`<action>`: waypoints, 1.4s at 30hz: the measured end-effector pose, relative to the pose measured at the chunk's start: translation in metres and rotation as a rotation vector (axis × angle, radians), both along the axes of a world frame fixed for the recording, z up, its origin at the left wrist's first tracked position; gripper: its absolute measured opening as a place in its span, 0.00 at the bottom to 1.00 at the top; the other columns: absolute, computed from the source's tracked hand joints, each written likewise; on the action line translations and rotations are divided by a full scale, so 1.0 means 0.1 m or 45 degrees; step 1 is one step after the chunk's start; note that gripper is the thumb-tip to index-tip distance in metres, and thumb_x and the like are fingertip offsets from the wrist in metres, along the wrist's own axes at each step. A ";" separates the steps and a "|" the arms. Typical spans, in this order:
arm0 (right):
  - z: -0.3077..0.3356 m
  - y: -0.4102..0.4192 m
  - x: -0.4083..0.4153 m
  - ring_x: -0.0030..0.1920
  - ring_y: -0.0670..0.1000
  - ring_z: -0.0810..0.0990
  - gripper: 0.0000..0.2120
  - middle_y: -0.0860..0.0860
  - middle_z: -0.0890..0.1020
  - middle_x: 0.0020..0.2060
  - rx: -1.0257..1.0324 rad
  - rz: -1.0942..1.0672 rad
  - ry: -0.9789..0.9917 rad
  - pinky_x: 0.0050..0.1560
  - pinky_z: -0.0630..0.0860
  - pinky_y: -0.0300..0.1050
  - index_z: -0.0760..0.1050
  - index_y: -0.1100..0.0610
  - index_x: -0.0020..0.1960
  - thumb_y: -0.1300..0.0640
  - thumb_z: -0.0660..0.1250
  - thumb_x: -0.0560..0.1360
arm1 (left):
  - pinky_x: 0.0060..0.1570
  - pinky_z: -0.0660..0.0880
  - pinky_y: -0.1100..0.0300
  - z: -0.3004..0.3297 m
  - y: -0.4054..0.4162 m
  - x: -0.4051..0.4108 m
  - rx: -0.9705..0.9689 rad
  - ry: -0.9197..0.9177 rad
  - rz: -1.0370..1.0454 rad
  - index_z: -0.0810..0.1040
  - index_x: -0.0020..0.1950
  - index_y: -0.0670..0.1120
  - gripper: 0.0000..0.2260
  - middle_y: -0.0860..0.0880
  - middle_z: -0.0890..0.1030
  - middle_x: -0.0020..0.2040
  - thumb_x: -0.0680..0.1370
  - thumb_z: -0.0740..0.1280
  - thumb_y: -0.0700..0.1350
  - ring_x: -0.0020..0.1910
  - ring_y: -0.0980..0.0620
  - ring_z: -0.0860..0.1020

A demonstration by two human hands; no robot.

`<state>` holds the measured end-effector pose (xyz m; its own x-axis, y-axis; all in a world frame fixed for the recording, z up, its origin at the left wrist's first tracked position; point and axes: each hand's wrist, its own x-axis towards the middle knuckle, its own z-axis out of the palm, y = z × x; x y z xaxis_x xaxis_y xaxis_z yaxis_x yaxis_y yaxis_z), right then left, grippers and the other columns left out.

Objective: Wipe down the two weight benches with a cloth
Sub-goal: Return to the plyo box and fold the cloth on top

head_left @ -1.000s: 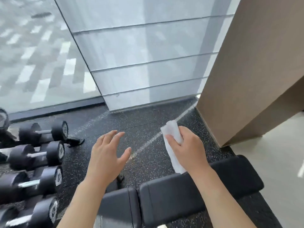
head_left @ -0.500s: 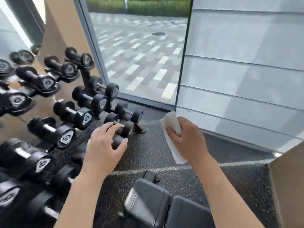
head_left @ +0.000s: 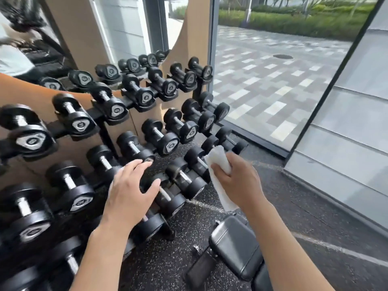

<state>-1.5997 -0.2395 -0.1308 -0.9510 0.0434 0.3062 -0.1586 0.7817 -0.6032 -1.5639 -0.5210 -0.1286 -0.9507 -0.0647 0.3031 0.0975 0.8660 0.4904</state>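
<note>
A white cloth (head_left: pixel 218 164) hangs from my right hand (head_left: pixel 237 181), which is closed around it at mid-frame, above the floor. Below that hand, at the bottom centre, the black padded end of a weight bench (head_left: pixel 235 246) shows, partly hidden by my right forearm. My left hand (head_left: pixel 130 192) hovers to the left with fingers spread and nothing in it, in front of the lower dumbbells. Only one bench is in view.
A three-tier rack of black dumbbells (head_left: pixel 117 131) fills the left side against a tan wall with a mirror (head_left: pixel 88 38). Speckled black rubber floor (head_left: pixel 168 259) lies below. A floor-to-ceiling window (head_left: pixel 273 80) and grey wall panels (head_left: pixel 346 154) stand at the right.
The view has swung left, from the grey wall and the long bench to the dumbbell rack and window. Both hands keep their pose, and the bench now shows only its end.
</note>
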 end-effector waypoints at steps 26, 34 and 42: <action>0.03 -5.42 1.82 0.31 0.45 0.71 0.21 0.47 0.72 0.30 0.116 1.016 0.037 0.29 0.61 0.43 0.60 0.51 0.37 0.45 0.67 0.79 | 0.71 0.68 0.49 -0.12 -4.44 3.63 0.031 -0.030 0.967 0.75 0.72 0.52 0.22 0.54 0.72 0.72 0.79 0.67 0.57 0.70 0.49 0.68; -0.17 -6.57 1.79 0.30 0.46 0.71 0.22 0.48 0.71 0.30 0.111 1.273 0.021 0.28 0.63 0.44 0.60 0.52 0.37 0.41 0.66 0.80 | 0.72 0.68 0.48 -0.17 -5.07 3.91 0.014 -0.130 1.254 0.75 0.73 0.54 0.22 0.54 0.71 0.73 0.80 0.67 0.56 0.72 0.51 0.66; -0.27 -7.46 1.32 0.28 0.44 0.71 0.20 0.46 0.71 0.28 0.062 1.419 -0.001 0.27 0.63 0.42 0.61 0.48 0.40 0.37 0.62 0.80 | 0.71 0.69 0.49 -0.18 -5.67 3.55 -0.051 -0.193 1.367 0.74 0.73 0.54 0.22 0.54 0.71 0.74 0.80 0.66 0.57 0.72 0.51 0.66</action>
<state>-1.4679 -0.9852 -0.1578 -0.4505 -0.8464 0.2840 -0.7857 0.2249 -0.5762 -1.2090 -1.0875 -0.1466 -0.4315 -0.8779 0.2077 -0.7801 0.4787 0.4028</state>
